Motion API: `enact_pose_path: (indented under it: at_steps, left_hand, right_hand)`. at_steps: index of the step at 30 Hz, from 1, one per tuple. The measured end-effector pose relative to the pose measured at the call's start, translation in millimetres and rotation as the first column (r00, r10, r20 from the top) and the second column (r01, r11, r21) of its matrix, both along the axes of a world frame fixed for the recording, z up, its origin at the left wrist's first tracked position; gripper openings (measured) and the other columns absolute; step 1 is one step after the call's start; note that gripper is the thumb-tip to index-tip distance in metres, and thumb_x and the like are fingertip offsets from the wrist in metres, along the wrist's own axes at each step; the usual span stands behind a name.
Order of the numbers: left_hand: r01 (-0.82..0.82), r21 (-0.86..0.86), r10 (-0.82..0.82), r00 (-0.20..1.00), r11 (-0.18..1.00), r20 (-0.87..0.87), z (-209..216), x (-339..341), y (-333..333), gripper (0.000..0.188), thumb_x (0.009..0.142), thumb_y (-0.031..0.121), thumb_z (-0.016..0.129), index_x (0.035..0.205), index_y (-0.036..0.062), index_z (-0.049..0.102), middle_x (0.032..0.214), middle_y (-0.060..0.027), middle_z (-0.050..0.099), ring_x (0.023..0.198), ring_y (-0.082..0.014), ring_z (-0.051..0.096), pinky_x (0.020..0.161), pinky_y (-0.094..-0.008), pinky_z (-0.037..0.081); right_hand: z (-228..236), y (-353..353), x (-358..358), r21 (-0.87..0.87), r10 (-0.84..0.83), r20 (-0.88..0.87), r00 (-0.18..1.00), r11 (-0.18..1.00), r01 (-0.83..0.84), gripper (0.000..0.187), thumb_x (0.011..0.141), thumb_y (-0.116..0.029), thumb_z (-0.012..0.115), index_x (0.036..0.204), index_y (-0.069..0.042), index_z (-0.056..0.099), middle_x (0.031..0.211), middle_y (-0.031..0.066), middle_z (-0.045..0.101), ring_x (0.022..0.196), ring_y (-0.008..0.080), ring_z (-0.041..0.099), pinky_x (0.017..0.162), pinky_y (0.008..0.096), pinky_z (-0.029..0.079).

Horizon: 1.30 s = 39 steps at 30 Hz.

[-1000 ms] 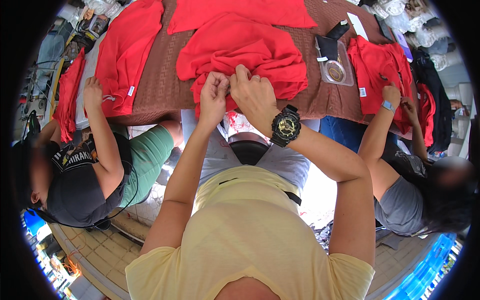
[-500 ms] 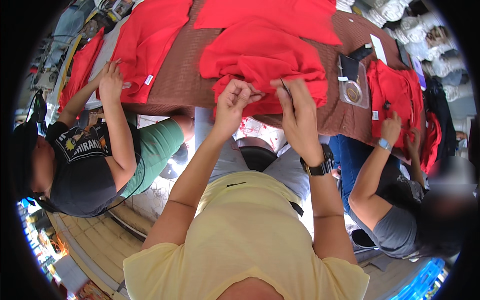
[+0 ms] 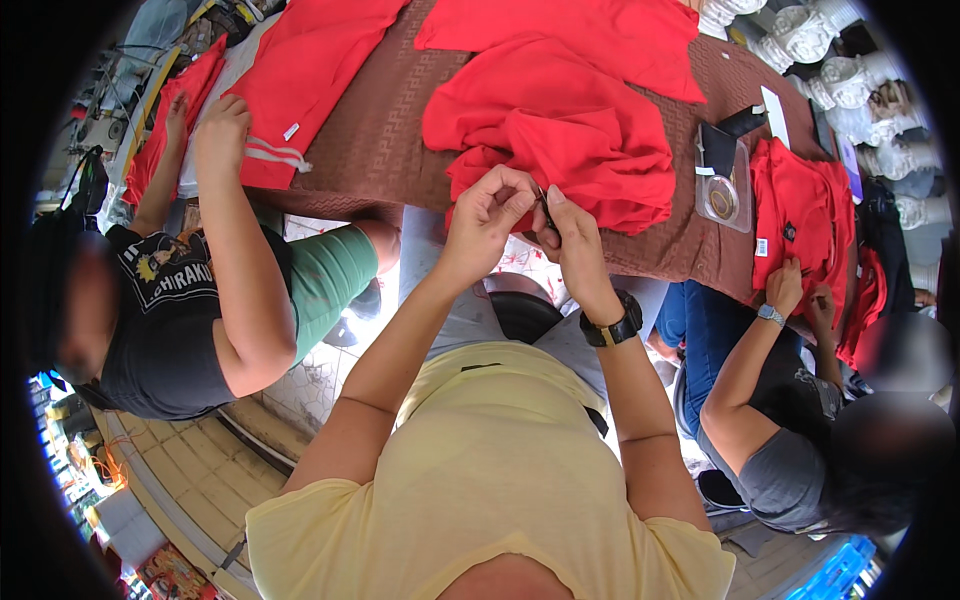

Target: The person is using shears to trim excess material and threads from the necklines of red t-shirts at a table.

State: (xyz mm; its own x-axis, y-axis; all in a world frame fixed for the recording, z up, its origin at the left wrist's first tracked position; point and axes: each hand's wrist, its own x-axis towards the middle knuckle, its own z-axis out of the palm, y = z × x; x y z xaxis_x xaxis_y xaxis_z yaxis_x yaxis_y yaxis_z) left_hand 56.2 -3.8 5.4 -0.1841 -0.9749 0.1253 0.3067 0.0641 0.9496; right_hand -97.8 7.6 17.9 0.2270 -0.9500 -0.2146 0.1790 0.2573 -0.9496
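Observation:
A bunched red garment (image 3: 570,120) lies in front of me at the table's near edge. My left hand (image 3: 487,222) is raised before its lower edge, thumb and fingers pinched together; anything between the fingertips is too small to make out. Close beside it, my right hand (image 3: 577,255) is closed around slim dark thread snips (image 3: 546,208), whose tip points away from me near the left fingertips. Most of the snips is hidden by the fingers.
A brown cloth covers the table (image 3: 370,130). More red garments (image 3: 300,75) lie on it. Right of my garment sits a clear plastic box (image 3: 735,210) with a dark item. One person (image 3: 190,310) works at my left, another (image 3: 790,440) at my right.
My hands have come closer together, the right moving left with the snips toward the left fingertips. At left, the person's hands have lifted and shifted on the red garment.

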Motion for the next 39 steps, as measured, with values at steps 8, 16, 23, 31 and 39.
enact_pose_path:
  at_steps: [8, 16, 23, 31, 39]
  left_hand:
    - [0.011, -0.032, -0.008, 0.996, 0.999, 0.086, 0.4, 1.7, 2.5, 0.006, 0.101, 0.006, 0.06, 0.099, 0.0028, 0.057, 0.096, -0.002, 0.062, 0.089, -0.0092, 0.06, 0.085, -0.0273, 0.05]
    - [0.011, -0.027, 0.008, 0.803, 1.0, 0.596, 25.9, 33.1, 26.7, 0.019, 0.094, 0.011, 0.072, 0.099, 0.0017, 0.056, 0.087, -0.0026, 0.059, 0.078, -0.0091, 0.057, 0.071, -0.026, 0.05]
    - [-0.317, -0.446, 0.529, 0.677, 0.837, 0.512, 4.2, -28.8, -4.5, 0.028, 0.084, 0.002, 0.078, 0.105, -0.0004, 0.059, 0.089, -0.0087, 0.051, 0.069, -0.0157, 0.055, 0.059, -0.0286, 0.048]
    - [-0.051, -0.112, 0.082, 0.95, 0.992, 0.3, 19.8, -4.3, -4.7, 0.009, 0.094, 0.004, 0.068, 0.088, -0.0027, 0.065, 0.081, -0.0092, 0.066, 0.073, -0.0174, 0.065, 0.07, -0.0267, 0.052]
    - [0.005, -0.264, 0.176, 0.735, 0.964, 0.655, 55.3, 10.5, 23.2, 0.022, 0.088, 0.011, 0.077, 0.096, -0.0019, 0.061, 0.086, -0.0076, 0.058, 0.071, -0.0166, 0.059, 0.065, -0.0298, 0.05]
  right_hand:
    - [-10.6, -2.7, -10.5, 0.007, 0.023, 0.122, 0.992, 1.0, -0.024, 0.046, 0.109, -0.038, 0.045, 0.074, -0.007, 0.05, 0.062, -0.0062, 0.034, 0.055, 0.0048, 0.032, 0.048, 0.0265, 0.023]
    - [30.0, 2.2, -27.0, -0.796, -0.514, -0.458, 0.725, 0.601, -0.076, 0.042, 0.074, 0.006, 0.068, 0.114, -0.004, 0.061, 0.113, 0.0152, 0.056, 0.082, 0.0321, 0.064, 0.067, 0.037, 0.052]
    - [10.5, -35.2, -21.1, -0.698, -0.333, -0.439, 0.835, 0.711, -0.084, 0.034, 0.076, 0.012, 0.063, 0.107, 0.001, 0.066, 0.095, 0.0155, 0.061, 0.08, 0.0346, 0.064, 0.069, 0.0367, 0.05]
    - [18.9, -35.5, -39.9, -0.622, -0.305, -0.406, 0.862, 0.783, -0.016, 0.012, 0.097, -0.007, 0.064, 0.101, 0.005, 0.063, 0.084, 0.009, 0.053, 0.073, 0.0174, 0.051, 0.069, 0.0291, 0.043]
    - [22.4, -34.2, -39.2, -0.549, -0.267, -0.316, 0.91, 0.834, 0.054, 0.019, 0.102, -0.013, 0.06, 0.095, 0.004, 0.06, 0.082, 0.0054, 0.048, 0.076, 0.0134, 0.046, 0.071, 0.027, 0.041]
